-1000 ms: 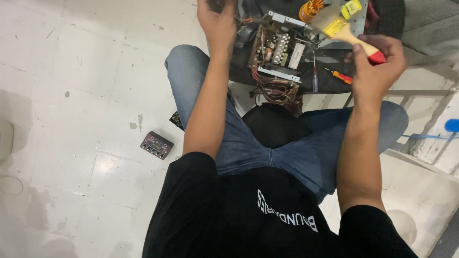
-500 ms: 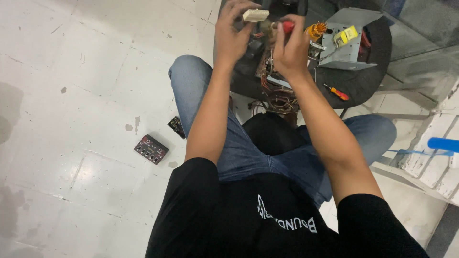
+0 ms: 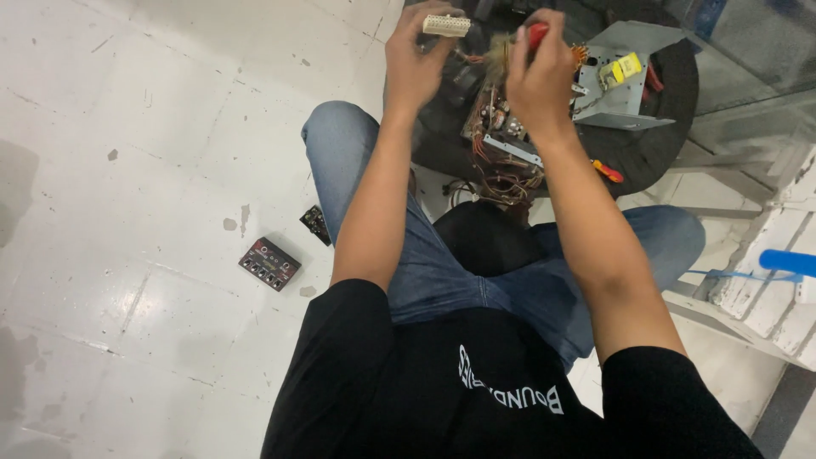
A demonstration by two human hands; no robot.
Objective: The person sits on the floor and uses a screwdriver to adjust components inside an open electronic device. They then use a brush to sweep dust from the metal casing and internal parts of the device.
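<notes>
Both hands have come together over the round black table (image 3: 663,144): the left hand (image 3: 416,64) pinches a white connector (image 3: 447,25), while the right hand (image 3: 540,72), clenched, now brushes it with the red-handled brush (image 3: 510,47).

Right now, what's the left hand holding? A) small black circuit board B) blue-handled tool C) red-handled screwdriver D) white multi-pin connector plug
D: the left hand pinches a white multi-pin connector plug at its fingertips above the round black table, while the right hand grips a red-handled brush; the small black circuit board lies on the floor.
</notes>
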